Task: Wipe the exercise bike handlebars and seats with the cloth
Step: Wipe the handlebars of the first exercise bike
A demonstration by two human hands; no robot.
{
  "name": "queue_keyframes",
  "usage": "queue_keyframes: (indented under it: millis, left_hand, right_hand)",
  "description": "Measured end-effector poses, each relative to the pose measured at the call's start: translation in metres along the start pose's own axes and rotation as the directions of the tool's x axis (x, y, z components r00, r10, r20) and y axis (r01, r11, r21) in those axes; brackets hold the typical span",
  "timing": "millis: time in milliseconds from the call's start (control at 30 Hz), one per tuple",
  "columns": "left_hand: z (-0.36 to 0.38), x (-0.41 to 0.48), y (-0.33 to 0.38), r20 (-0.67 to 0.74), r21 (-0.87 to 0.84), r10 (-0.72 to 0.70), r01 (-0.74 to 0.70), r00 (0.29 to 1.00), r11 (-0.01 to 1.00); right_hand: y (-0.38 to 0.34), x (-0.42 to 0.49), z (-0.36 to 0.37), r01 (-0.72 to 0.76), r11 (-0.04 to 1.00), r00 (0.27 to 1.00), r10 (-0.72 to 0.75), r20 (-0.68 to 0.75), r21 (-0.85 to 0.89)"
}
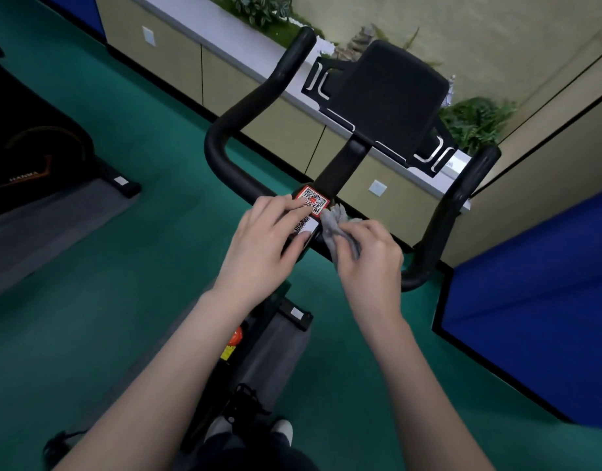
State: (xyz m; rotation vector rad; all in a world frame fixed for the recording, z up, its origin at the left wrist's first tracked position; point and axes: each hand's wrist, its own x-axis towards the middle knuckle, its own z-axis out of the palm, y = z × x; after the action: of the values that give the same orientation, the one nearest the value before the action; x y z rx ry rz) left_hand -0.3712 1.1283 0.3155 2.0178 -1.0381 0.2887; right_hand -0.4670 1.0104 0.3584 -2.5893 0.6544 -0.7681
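The black handlebar of the exercise bike curves up on both sides, with a black console holder above its middle. A red and white QR sticker marks the centre clamp. My left hand lies flat on that centre part, fingers spread over the sticker. My right hand is shut on a bunched grey cloth and presses it against the bar just right of the sticker. The seat is out of view.
A second black exercise bike stands at the left on a grey mat. Beige cabinets with a planter ledge run behind. A blue panel stands at the right. Green floor surrounds the bike; a pedal and my shoe are below.
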Motion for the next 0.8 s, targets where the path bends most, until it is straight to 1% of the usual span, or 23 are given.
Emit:
queue_keyframes:
  millis: [100,200,300,367,433,467,533,600,667,733,800]
  left_hand:
    - [0.002,-0.001,-0.002,-0.022,-0.045,-0.008,0.007,1.0,0.999]
    - [0.003,-0.002,-0.002,-0.034,-0.072,-0.009,0.006,0.999,0.997]
    - [0.003,-0.003,-0.002,-0.026,-0.052,-0.009,0.007,1.0,0.999]
    - [0.002,-0.003,-0.002,-0.022,-0.029,-0.006,0.006,1.0,1.0]
    - [0.001,-0.003,-0.001,-0.021,-0.01,-0.003,0.003,1.0,1.0]
    - [0.001,-0.003,0.0,-0.021,-0.002,-0.001,0.0,1.0,1.0]
    - [0.0,-0.001,0.002,-0.022,0.011,0.01,-0.009,1.0,1.0]
    - [-0.001,0.002,0.001,-0.014,0.001,0.042,-0.042,0.999,0.999]
    - [-0.001,0.006,-0.003,0.0,-0.023,0.081,-0.081,0.997,0.996]
    - [0.0,0.008,-0.006,0.009,-0.048,0.104,-0.104,0.995,0.993]
    - [0.0,0.007,-0.008,0.005,-0.075,0.109,-0.109,0.994,0.991]
  right_hand:
    - [0.013,-0.003,-0.014,-0.038,0.998,0.999,0.038,-0.004,-0.059]
    - [0.013,0.005,-0.018,-0.086,0.996,0.996,0.086,-0.019,-0.023]
    - [-0.001,0.017,-0.004,-0.046,0.999,0.999,0.045,0.029,0.007]
    - [-0.004,0.018,0.0,-0.035,0.999,0.996,0.037,0.086,-0.02]
    - [0.004,0.013,-0.004,-0.026,0.998,0.995,0.032,0.099,-0.054]
    - [0.009,0.009,-0.007,-0.022,0.997,0.996,0.028,0.083,-0.067]
    - [0.013,0.0,-0.011,-0.037,0.997,0.999,0.037,-0.005,-0.064]
    - [0.007,-0.011,-0.002,-0.056,0.998,0.99,0.056,-0.129,0.004]
    - [-0.004,-0.02,0.016,-0.042,0.997,0.973,0.055,-0.222,0.065]
    - [-0.015,-0.024,0.032,-0.027,0.993,0.955,0.06,-0.292,0.116]
    - [-0.02,-0.023,0.038,-0.029,0.987,0.942,0.079,-0.325,0.156]
